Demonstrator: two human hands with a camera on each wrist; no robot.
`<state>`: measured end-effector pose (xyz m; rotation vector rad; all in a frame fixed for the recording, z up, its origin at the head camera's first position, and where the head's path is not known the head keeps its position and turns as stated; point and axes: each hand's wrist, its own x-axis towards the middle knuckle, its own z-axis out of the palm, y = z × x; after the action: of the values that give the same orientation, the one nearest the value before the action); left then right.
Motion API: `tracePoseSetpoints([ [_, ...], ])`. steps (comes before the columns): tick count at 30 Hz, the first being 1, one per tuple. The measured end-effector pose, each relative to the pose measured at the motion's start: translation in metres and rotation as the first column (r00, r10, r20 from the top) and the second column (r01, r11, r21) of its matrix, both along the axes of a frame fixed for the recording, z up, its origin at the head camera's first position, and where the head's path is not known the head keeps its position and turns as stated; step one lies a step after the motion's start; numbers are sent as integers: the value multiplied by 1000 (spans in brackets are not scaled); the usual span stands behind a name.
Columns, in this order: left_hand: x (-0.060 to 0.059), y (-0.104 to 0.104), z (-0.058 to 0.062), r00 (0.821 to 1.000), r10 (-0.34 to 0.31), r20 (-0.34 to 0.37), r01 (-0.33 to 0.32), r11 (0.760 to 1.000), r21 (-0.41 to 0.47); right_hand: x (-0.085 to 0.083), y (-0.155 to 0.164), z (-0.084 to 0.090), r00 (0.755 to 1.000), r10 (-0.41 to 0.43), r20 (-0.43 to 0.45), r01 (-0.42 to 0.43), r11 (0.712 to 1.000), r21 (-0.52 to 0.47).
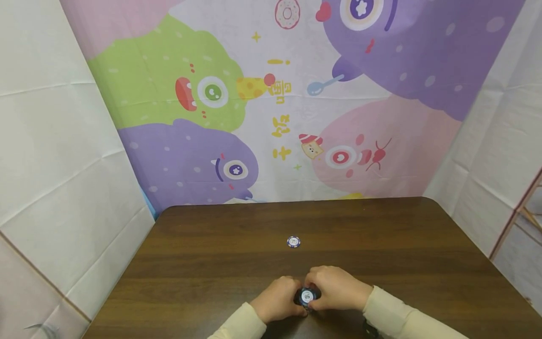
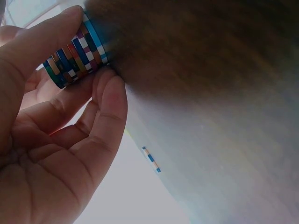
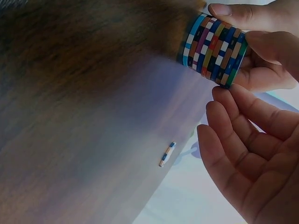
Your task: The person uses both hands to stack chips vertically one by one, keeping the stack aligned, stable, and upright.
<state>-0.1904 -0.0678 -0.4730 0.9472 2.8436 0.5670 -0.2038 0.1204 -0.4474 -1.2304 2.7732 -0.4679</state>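
Both hands — left hand (image 1: 277, 299), right hand (image 1: 336, 288) — clasp chip stack (image 1: 306, 296) between them on table (image 1: 211, 245).

Beyond our hands, a single blue-and-white chip (image 1: 293, 241) lies flat on the dark wooden table (image 1: 211, 263), well apart from them. Farther off still, behind the table's far edge, hangs a cartoon backdrop (image 1: 271, 103) of green, purple and pink monsters, with creased white sheets (image 1: 55, 165) on both sides.

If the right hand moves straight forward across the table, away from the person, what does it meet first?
Probably the single chip lying alone on the table; nothing else shows ahead of the right hand, though depth is unclear.
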Motion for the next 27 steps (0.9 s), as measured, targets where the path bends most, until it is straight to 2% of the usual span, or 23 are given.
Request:
tracePoseSetpoints([
  [6,0,0,0,1000,6,14,-6,1000,-4,-4,5,7,1000,-19,6,20,998,-56],
  [13,0,0,1,1000,8,30,-7,1000,-7,-15,7,18,996,-66,-64,56,986,-158],
  [17,1,-1,3,1000,10,12,-9,1000,-22,-23,4,19,990,-102,-102,80,977,-196],
  [22,2,-1,5,1000,11,5,-10,999,-32,-38,-4,18,982,-143,-124,114,970,-214],
  [27,1,-1,4,1000,6,-4,-6,999,-39,-60,-14,13,980,-180,-83,161,966,-204],
])
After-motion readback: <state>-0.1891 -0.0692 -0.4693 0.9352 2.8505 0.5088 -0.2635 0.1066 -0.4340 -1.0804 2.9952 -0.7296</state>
